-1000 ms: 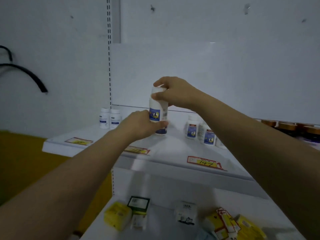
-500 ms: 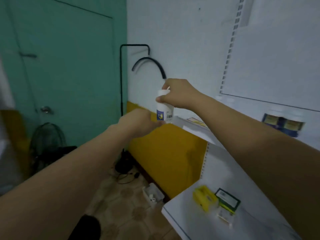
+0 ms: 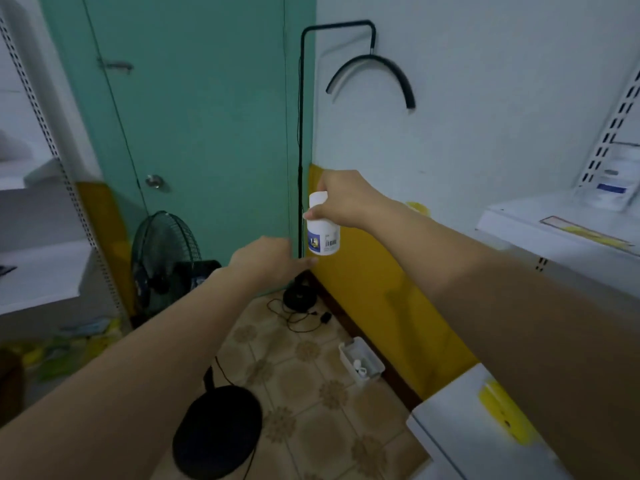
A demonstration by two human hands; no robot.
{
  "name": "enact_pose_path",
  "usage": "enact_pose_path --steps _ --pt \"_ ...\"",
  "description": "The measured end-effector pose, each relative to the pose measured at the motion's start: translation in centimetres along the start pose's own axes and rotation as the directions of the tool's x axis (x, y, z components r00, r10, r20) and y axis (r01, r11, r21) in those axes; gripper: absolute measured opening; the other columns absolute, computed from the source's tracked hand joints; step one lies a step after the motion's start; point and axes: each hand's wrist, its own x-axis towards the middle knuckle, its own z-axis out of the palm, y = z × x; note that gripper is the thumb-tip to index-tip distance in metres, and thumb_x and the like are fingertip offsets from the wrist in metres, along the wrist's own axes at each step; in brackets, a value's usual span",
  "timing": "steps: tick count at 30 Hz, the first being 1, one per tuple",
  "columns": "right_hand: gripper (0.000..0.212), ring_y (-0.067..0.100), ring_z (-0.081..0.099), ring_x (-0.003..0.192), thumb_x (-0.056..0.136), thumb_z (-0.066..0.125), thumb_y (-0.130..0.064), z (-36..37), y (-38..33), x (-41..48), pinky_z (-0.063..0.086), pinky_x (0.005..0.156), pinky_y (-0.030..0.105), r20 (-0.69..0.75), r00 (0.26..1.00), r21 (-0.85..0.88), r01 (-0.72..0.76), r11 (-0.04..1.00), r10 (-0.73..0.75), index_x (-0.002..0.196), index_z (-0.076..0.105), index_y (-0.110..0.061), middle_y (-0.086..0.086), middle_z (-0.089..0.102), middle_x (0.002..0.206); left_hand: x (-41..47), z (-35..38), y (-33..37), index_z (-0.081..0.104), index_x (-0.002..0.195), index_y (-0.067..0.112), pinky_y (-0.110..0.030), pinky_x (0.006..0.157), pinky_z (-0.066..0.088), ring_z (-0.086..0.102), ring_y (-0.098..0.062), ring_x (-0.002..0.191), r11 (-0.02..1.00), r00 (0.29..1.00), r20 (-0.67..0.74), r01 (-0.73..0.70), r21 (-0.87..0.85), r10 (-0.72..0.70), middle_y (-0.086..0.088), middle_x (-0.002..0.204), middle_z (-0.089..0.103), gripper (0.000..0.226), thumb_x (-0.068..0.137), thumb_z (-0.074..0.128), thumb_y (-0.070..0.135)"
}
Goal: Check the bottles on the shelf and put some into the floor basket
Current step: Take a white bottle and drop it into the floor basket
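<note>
A white bottle (image 3: 323, 233) with a blue label and a barcode hangs in the air in front of the yellow wall panel. My right hand (image 3: 346, 199) grips it from above, around the cap and shoulder. Lower left of it is my left hand (image 3: 265, 261), fingers loosely bent and holding nothing, with one fingertip just under the bottle's base. A small white basket (image 3: 372, 358) sits on the tiled floor against the yellow panel, holding a few small white things. The white shelf (image 3: 554, 223) is at the right edge, with blurred bottles (image 3: 616, 183) at its back.
A green door (image 3: 194, 116) fills the back left, with a black fan (image 3: 162, 258) in front of it. A black lamp stand (image 3: 299, 296) with cables stands in the corner. A round black base (image 3: 218, 434) lies on the floor below me. Another shelf unit (image 3: 41, 265) is at the left.
The view swung left from the shelf to the room's corner. The bottle came away from the shelf in my right hand. My left hand let go of its lower part.
</note>
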Motion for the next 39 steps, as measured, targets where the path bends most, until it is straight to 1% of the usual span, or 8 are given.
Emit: enact_pose_path --steps 9,14,16,20,24,28,34,39 --pt "0.046 0.024 0.056 0.106 0.086 0.068 -0.031 6.9 5.5 12.7 0.039 0.063 0.025 0.086 0.994 -0.003 -0.069 0.998 0.069 0.122 0.053 -0.006 0.012 0.059 0.121 12.2 5.6 -2.1 0.049 0.124 0.009 -0.036 0.081 0.047 0.055 -0.025 0.106 0.999 0.997 0.070 -0.038 -0.021 0.040 -0.010 0.121 0.057 0.060 0.092 0.039 0.059" --pt "0.046 0.024 0.054 0.110 0.086 0.068 -0.026 10.8 10.8 20.8 0.037 0.063 0.025 0.136 0.983 0.068 -0.134 0.989 0.124 0.124 0.050 -0.007 0.012 0.055 0.124 21.9 8.9 -2.9 0.051 0.103 0.010 -0.035 0.074 0.046 0.054 -0.024 0.090 1.000 0.992 0.125 -0.018 -0.022 0.021 -0.008 0.102 0.058 0.051 0.092 0.040 0.058" --pt "0.047 0.024 0.054 0.109 0.086 0.069 -0.026 11.8 13.0 23.8 0.039 0.065 0.026 0.152 0.977 0.092 -0.163 0.982 0.148 0.124 0.050 -0.006 0.012 0.056 0.124 25.6 9.9 -2.8 0.053 0.107 0.010 -0.038 0.080 0.049 0.055 -0.025 0.094 0.999 0.990 0.138 -0.023 -0.031 0.027 -0.009 0.106 0.059 0.051 0.091 0.041 0.057" --pt "0.050 0.026 0.054 0.113 0.086 0.069 -0.027 13.8 17.3 29.7 0.042 0.072 0.028 0.157 0.960 0.083 -0.246 0.966 0.231 0.126 0.050 -0.005 0.013 0.055 0.126 32.9 12.0 -2.1 0.053 0.114 0.012 -0.043 0.085 0.049 0.054 -0.027 0.100 0.994 0.983 0.152 -0.091 -0.053 0.099 -0.010 0.111 0.057 0.051 0.091 0.042 0.056" --pt "0.053 0.027 0.052 0.117 0.086 0.069 -0.028 15.6 21.5 34.8 0.045 0.081 0.032 0.172 0.941 0.072 -0.306 0.949 0.291 0.128 0.047 -0.004 0.014 0.053 0.129 39.8 15.0 -1.7 0.053 0.103 0.011 -0.041 0.078 0.050 0.055 -0.026 0.091 0.988 0.967 0.202 -0.150 -0.038 0.155 -0.010 0.100 0.056 0.051 0.092 0.039 0.058" --pt "0.057 0.028 0.051 0.115 0.085 0.070 -0.033 17.9 26.0 39.6 0.041 0.075 0.033 0.165 0.922 0.056 -0.364 0.930 0.351 0.128 0.044 -0.005 0.015 0.052 0.129 47.1 17.7 -0.7 0.048 0.086 0.011 -0.040 0.072 0.049 0.054 -0.027 0.082 0.966 0.934 0.247 -0.257 -0.035 0.258 -0.008 0.084 0.051 0.049 0.093 0.035 0.057" --pt "0.053 0.023 0.045 0.089 0.086 0.069 -0.030 22.6 32.5 45.1 0.035 0.054 0.027 0.193 0.856 0.073 -0.500 0.863 0.480 0.124 0.042 -0.004 0.016 0.051 0.122 56.7 22.7 0.6 0.041 0.086 0.015 -0.036 0.066 0.043 0.043 -0.022 0.071 0.926 0.873 0.320 -0.376 -0.036 0.367 -0.003 0.074 0.040 0.038 0.097 0.035 0.050" --pt "0.054 0.029 0.053 0.099 0.085 0.070 -0.030 28.1 38.7 46.2 0.036 0.068 0.032 0.224 0.760 0.078 -0.638 0.766 0.611 0.125 0.044 -0.005 0.016 0.052 0.122 60.9 29.3 1.6 0.050 0.091 0.011 -0.040 0.072 0.048 0.051 -0.026 0.079 0.921 0.838 0.389 -0.381 -0.083 0.382 -0.010 0.088 0.049 0.040 0.098 0.036 0.048"
